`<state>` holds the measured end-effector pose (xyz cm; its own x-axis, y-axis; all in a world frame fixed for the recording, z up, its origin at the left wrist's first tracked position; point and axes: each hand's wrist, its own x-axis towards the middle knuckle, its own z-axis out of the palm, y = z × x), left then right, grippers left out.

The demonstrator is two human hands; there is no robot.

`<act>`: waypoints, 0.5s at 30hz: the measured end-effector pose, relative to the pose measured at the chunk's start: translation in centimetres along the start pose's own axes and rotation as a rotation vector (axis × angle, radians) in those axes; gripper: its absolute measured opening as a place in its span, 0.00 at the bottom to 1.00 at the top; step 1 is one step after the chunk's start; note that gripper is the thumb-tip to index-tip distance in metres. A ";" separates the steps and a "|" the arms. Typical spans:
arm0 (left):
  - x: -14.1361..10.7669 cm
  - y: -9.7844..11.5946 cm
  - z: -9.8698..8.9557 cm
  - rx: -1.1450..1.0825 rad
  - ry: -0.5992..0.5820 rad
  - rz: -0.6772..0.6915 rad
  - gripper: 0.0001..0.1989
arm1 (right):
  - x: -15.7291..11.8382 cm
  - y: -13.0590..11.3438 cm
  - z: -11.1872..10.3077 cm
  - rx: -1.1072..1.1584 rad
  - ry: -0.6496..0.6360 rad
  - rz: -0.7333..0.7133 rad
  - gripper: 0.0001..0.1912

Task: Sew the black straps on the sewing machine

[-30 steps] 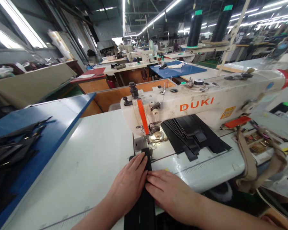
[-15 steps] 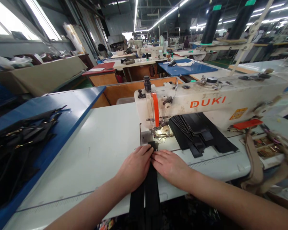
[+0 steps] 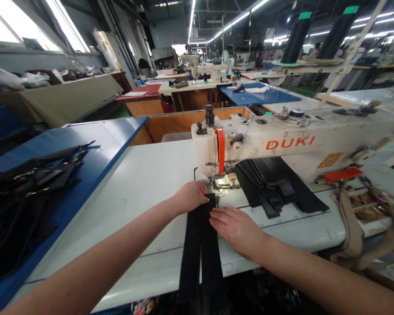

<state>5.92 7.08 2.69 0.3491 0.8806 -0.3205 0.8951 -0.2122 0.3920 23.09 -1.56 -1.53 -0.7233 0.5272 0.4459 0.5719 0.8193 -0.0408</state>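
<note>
Head view: paired black strips point(image 3: 211, 251) just in front of DUKI sewing machine point(image 3: 249, 146).
Left hand point(image 3: 191, 197) pinches right strip's machine-side end; right hand point(image 3: 238, 225), fingers together, touches its edge, any pinch hidden. Risk (judged): uneven pull could skew the strips' alignment.
</note>
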 end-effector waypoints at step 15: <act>1.2 -0.7 0.5 -0.160 -0.042 -0.117 0.11 | 0.0 0.2 0.3 0.005 0.031 -0.013 0.08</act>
<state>5.85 8.03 1.58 0.2601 0.8760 -0.4062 0.8759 -0.0369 0.4811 23.11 -1.34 -1.79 -0.7184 0.5095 0.4737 0.5608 0.8271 -0.0391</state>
